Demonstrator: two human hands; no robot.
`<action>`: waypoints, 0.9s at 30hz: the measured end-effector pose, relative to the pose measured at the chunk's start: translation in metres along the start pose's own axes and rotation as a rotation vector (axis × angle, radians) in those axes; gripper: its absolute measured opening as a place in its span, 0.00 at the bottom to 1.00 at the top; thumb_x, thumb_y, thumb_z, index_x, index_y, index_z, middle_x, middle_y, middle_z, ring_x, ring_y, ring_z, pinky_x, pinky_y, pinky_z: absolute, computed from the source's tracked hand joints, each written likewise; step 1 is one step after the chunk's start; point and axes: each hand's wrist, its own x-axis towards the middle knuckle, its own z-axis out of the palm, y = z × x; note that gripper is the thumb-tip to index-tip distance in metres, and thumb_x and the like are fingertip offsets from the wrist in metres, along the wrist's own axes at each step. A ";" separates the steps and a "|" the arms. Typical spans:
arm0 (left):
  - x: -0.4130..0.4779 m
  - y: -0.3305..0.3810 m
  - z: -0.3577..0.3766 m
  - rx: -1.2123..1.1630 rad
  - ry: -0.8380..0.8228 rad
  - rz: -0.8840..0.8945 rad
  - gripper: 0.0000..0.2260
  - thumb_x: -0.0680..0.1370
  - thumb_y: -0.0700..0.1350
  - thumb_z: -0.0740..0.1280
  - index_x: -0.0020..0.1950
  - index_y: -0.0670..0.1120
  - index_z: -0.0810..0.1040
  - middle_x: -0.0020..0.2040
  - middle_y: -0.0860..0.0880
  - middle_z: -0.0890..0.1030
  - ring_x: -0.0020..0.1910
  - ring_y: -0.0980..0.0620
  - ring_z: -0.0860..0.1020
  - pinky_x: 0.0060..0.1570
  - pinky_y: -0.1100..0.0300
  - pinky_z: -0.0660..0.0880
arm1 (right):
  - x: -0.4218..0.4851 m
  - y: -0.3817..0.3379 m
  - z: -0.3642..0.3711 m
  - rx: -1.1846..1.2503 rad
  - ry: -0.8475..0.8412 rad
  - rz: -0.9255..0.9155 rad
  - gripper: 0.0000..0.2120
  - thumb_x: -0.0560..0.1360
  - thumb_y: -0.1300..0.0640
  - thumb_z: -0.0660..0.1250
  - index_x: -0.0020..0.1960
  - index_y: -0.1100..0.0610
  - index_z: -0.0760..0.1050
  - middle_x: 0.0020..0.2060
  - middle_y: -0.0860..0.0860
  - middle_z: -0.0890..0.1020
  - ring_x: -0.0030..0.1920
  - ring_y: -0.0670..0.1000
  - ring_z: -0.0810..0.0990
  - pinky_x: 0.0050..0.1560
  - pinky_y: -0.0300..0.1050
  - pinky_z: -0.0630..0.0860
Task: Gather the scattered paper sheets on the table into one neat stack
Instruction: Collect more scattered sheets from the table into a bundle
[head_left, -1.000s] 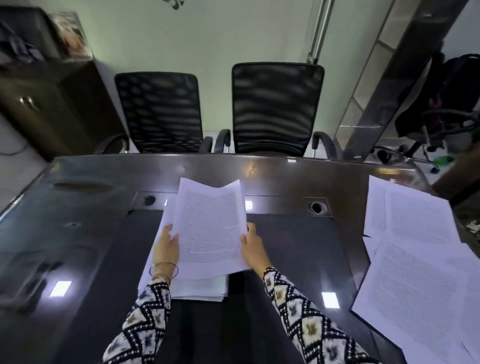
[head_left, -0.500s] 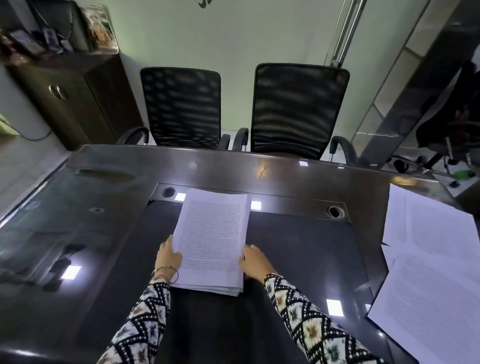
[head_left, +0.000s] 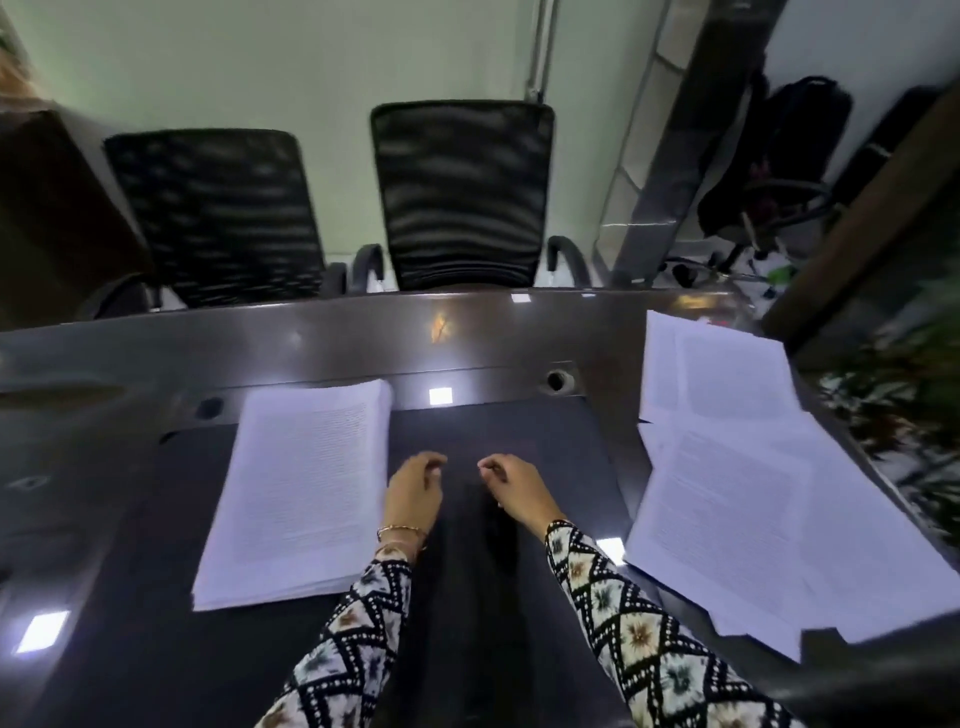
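Left hand (head_left: 413, 493), right hand (head_left: 511, 488): fingers loosely curled, empty; stack (head_left: 301, 493) beside left.

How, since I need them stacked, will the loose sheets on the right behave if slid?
Probably floppy: the loose sheets are thin single pages. Likely slippery on the glossy table. They overlap unevenly, so pushing may scatter them.

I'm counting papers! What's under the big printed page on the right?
More white sheets poke out beneath that page, lying on the dark table. How many hide underneath is unclear.
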 end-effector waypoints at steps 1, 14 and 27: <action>-0.002 0.012 0.018 -0.015 -0.083 0.010 0.10 0.76 0.35 0.63 0.54 0.42 0.81 0.53 0.45 0.83 0.52 0.47 0.80 0.56 0.62 0.70 | -0.003 0.014 -0.012 -0.006 0.047 0.001 0.11 0.79 0.58 0.63 0.58 0.60 0.79 0.55 0.57 0.81 0.56 0.56 0.79 0.61 0.49 0.73; -0.047 0.155 0.216 -0.309 -0.408 -0.294 0.20 0.77 0.42 0.67 0.68 0.40 0.70 0.62 0.43 0.77 0.56 0.50 0.76 0.57 0.63 0.69 | -0.117 0.269 -0.246 -0.029 0.771 0.664 0.28 0.76 0.53 0.68 0.70 0.66 0.67 0.72 0.64 0.64 0.73 0.63 0.60 0.71 0.56 0.62; -0.106 0.217 0.319 -0.077 -0.103 -0.415 0.10 0.75 0.47 0.67 0.54 0.45 0.80 0.56 0.44 0.79 0.59 0.42 0.72 0.55 0.54 0.70 | -0.113 0.341 -0.335 -0.187 0.445 0.590 0.19 0.77 0.43 0.64 0.54 0.60 0.71 0.49 0.58 0.80 0.50 0.59 0.80 0.51 0.51 0.77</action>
